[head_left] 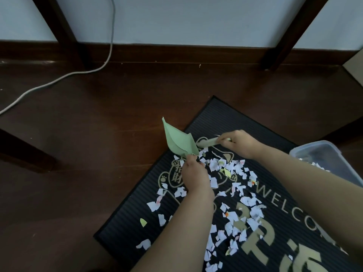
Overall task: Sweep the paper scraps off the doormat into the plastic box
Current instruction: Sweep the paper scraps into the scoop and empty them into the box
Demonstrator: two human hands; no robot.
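Observation:
A black ribbed doormat (231, 122) with gold WELCOME lettering lies on the floor, strewn with several white paper scraps (233, 195). My left hand (193, 171) grips the handle of a small green dustpan (179, 141), which is tilted up on edge at the mat's far left side. My right hand (238, 143) holds a pale green hand brush (207, 142) whose head lies against the dustpan's mouth. The clear plastic box (330, 156) stands at the right edge of the mat, with a few scraps inside; my right forearm hides part of it.
Dark wooden floor (98, 134) surrounds the mat. A white cable (59, 79) runs across the floor at the left. Dark furniture legs (64, 30) stand at the back left and back right (290, 32), before a pale wall with a dark skirting board.

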